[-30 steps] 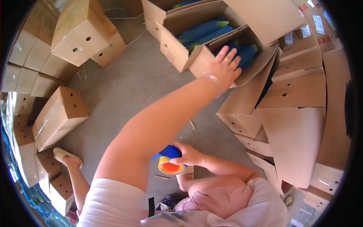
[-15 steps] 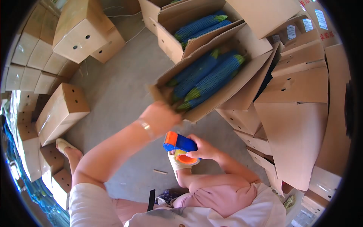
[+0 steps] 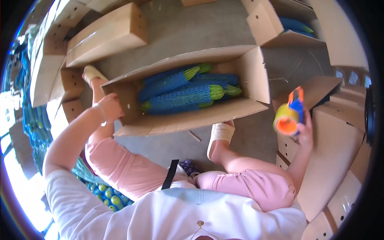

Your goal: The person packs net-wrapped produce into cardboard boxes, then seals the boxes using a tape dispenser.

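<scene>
An open cardboard box (image 3: 192, 130) lies in front of my knees with its flaps up. Inside are several long green vegetables (image 3: 178, 100) in blue net sleeves, their pale green ends showing. My left hand (image 3: 111, 107) is closed on the box's left end wall, fingers over its edge. Off to the right, my right hand (image 3: 305, 130) grips a tape dispenser (image 3: 296, 105) with a blue and orange body and a yellow roll. The dispenser is held up, apart from the box.
A closed carton (image 3: 106, 36) lies beyond my left foot. Another open box (image 3: 266, 26) with netted vegetables stands at the far right. Large cartons (image 3: 332, 156) line my right side. Round green produce (image 3: 108, 196) in netting sits by my left thigh. A small stick (image 3: 195, 136) lies on the floor.
The open box has come nearer and turned level before my knees, with my left hand still at its left end. My right hand has swung the tape dispenser out to the right. My view has turned left.
</scene>
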`<state>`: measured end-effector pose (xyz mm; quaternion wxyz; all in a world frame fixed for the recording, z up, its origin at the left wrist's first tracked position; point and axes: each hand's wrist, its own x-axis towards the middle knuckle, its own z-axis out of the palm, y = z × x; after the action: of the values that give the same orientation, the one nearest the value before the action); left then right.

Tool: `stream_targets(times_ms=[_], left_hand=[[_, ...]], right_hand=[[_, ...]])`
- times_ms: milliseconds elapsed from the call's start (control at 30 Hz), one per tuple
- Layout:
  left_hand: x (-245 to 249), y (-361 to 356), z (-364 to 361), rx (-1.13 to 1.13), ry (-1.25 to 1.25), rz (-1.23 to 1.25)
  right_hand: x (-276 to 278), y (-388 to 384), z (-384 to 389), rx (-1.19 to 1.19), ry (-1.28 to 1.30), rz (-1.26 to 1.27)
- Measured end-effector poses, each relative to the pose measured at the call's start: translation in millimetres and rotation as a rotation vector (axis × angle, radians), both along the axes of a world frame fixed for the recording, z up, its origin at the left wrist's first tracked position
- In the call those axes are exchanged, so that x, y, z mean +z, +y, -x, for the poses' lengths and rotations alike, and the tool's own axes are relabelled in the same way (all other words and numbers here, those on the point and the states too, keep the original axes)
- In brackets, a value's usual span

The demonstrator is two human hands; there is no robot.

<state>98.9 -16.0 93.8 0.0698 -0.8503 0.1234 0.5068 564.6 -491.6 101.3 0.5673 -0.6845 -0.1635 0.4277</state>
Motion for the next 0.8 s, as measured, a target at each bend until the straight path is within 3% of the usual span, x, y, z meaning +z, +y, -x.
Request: stream_targets(times_ms=[100, 233, 300, 367, 467, 600, 700, 800], left_hand=[[-14, -2, -22, 0.106, 0.175, 0.015], [-99, -1, -53, 0.298, 0.478, 0.065], [-87, -29, -84, 0.179, 0.270, -0.007], [-81, -35, -80, 0.147, -0.134, 0.062], [-53, -36, -36, 0.532, -0.696, 0.162], [25, -71, -4, 0.827, -0.970, 0.209], [26, -88, 15, 1.173, -1.095, 0.255], [8, -83, 10, 1.193, -1.019, 0.233]], right_hand=[[11, 69, -13, 0.163, -0.413, 0.124], [23, 178, 25, 0.732, -0.915, 0.195], [19, 209, 51, 0.958, -1.109, 0.218], [10, 226, 73, 1.068, -1.254, 0.288], [6, 226, 83, 1.049, -1.313, 0.396], [2, 220, 88, 0.943, -1.375, 0.339], [5, 220, 89, 0.930, -1.363, 0.348], [2, 220, 89, 0.910, -1.384, 0.320]])
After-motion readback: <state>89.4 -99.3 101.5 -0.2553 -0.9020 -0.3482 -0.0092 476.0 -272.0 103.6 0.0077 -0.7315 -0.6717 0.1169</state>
